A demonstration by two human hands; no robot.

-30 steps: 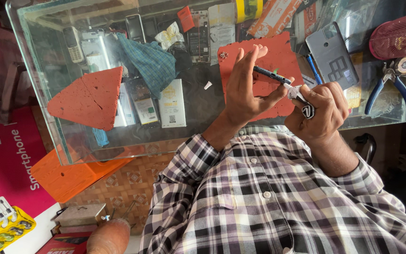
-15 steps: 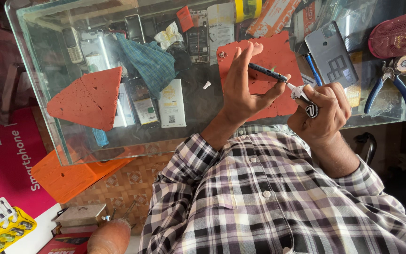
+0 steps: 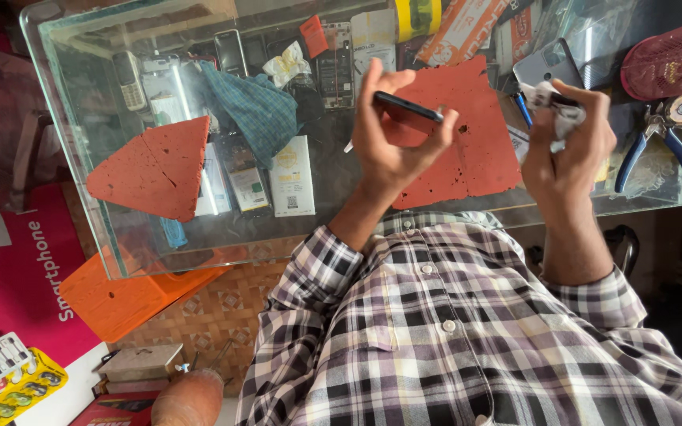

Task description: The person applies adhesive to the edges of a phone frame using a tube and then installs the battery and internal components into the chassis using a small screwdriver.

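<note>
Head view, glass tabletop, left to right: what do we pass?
Red triangular mat → blue checked cloth → left hand holding a dark phone → large red mat → right hand holding a white cloth → blue-handled pliers.

two hands [image 3: 392,146] [image 3: 566,146], one dark phone [image 3: 408,110], two red mats [image 3: 471,134] [image 3: 155,166], one blue pliers [image 3: 657,142], one pink mesh cup [image 3: 661,63]

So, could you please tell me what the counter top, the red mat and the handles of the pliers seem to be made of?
The counter top looks like clear glass: greenish edges, and phones and boxes show through it. The red mat seems to be soft rubber or foam, matte, pitted with dark holes. The pliers appear to be metal with smooth blue plastic-coated handles. The left hand holds a dark, glossy phone.
</note>
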